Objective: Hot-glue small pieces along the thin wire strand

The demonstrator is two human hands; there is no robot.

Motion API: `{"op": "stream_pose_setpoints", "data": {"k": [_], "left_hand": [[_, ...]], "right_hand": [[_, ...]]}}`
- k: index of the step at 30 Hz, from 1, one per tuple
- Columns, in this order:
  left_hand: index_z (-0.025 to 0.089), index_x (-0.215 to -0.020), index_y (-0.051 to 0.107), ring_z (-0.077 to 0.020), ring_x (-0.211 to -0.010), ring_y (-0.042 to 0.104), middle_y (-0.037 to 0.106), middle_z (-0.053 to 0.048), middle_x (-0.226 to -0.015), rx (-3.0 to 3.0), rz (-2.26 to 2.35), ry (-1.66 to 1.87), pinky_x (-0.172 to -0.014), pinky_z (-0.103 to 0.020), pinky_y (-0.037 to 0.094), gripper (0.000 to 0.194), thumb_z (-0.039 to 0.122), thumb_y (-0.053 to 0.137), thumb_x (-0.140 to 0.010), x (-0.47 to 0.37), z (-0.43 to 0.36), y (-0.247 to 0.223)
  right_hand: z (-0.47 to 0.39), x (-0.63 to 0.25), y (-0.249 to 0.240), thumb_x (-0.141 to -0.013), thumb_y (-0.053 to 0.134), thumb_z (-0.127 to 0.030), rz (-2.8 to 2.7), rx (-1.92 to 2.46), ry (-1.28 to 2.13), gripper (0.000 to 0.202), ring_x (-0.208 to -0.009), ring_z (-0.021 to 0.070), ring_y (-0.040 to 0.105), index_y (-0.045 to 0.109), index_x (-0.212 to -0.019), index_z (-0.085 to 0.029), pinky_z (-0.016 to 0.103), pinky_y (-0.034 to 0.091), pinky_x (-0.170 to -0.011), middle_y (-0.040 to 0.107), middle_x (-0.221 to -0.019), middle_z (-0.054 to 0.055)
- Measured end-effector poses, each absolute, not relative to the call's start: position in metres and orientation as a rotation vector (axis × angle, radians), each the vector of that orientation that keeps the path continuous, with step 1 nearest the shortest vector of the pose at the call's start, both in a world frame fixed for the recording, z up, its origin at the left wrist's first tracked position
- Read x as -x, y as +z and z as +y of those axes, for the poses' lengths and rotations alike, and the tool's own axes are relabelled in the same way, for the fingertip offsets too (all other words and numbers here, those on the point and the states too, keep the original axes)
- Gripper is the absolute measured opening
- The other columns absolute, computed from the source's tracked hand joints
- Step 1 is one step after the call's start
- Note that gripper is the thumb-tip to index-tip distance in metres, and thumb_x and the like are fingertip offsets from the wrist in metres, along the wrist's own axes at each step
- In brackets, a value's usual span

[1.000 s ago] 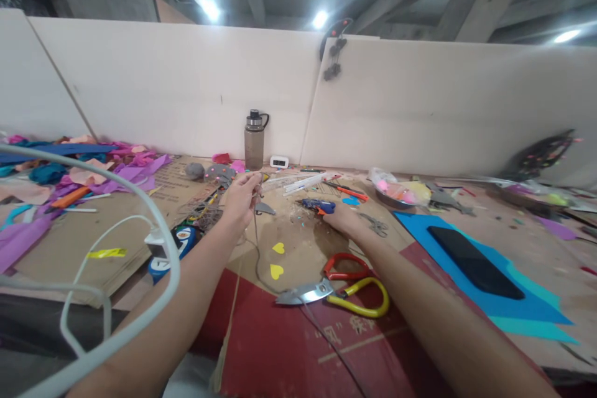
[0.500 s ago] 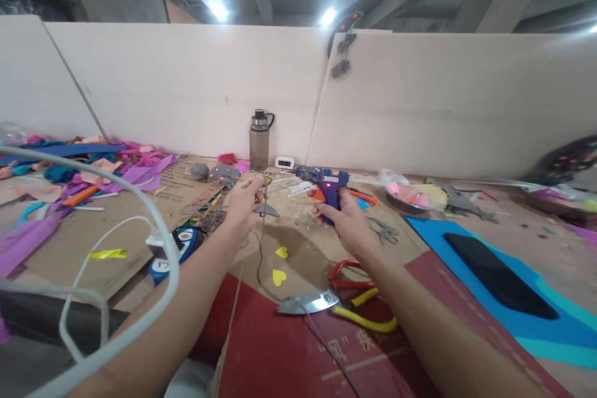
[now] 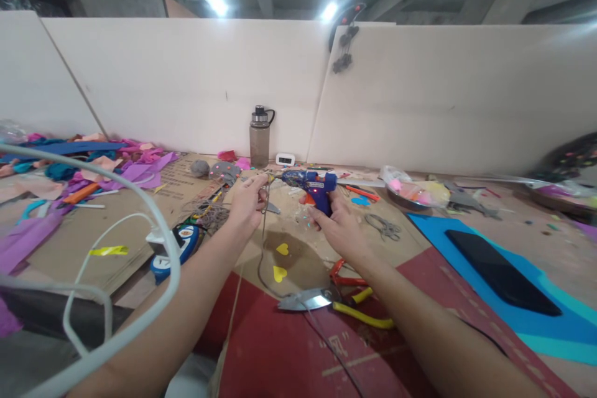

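Note:
My right hand [image 3: 339, 222] is wrapped round the grip of a blue glue gun [image 3: 320, 189], its orange trigger under the fingers. The gun's nozzle points left, close to the fingertips of my left hand [image 3: 249, 199]. That hand is closed in a pinch on a thin grey cord [image 3: 264, 239], which hangs down to the cardboard. Whatever else sits between those fingertips is too small to make out. Below lie two yellow paper hearts [image 3: 280, 273]. Large shears [image 3: 308, 300] with red and yellow handles rest nearer me, the cord passing over their blades.
Small scissors [image 3: 383, 227] lie right of my right hand. A black phone [image 3: 501, 272] rests on blue sheets. A bottle [image 3: 260, 140] and a small white clock [image 3: 285, 159] stand by the partition. A white tube [image 3: 173, 255] arches at left, near a blue tape measure [image 3: 175, 254].
My right hand has moved the glue gun left, bringing its nozzle up to my left fingertips. My left hand has stayed nearly in place.

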State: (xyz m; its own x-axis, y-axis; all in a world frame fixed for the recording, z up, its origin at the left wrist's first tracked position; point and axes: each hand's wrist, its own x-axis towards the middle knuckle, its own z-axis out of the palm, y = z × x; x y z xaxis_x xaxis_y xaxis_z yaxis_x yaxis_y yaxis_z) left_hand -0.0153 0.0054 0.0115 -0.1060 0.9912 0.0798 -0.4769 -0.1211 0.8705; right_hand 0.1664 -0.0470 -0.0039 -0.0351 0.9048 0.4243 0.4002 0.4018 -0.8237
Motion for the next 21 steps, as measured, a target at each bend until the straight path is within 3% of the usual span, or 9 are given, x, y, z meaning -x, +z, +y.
{"op": "stream_pose_setpoints", "data": {"k": [6,21], "left_hand": [[0.015,-0.067,0.054,-0.0017,-0.038,0.034,0.046,0.006,-0.052,-0.867,0.833,1.53,-0.035,-0.014,0.011,0.024,0.028,0.074,-0.06,0.013,0.005,0.01],[0.016,-0.064,0.055,-0.0028,-0.037,0.029,0.039,0.008,-0.044,-0.938,0.933,1.618,-0.037,-0.018,0.013,0.02,0.026,0.072,-0.061,0.007,0.002,0.013]], "right_hand": [[-0.045,-0.167,-0.005,-0.084,0.05,-0.031,-1.681,1.2,0.473,0.031,-0.087,0.0216,0.061,0.051,-0.112,-0.02,0.035,0.049,-0.075,0.065,-0.103,0.008],[-0.055,-0.159,0.003,-0.084,0.044,-0.021,-1.801,1.253,0.191,0.025,-0.09,0.0236,0.06,0.052,-0.107,-0.02,0.037,0.046,-0.082,0.065,-0.098,0.01]]}}
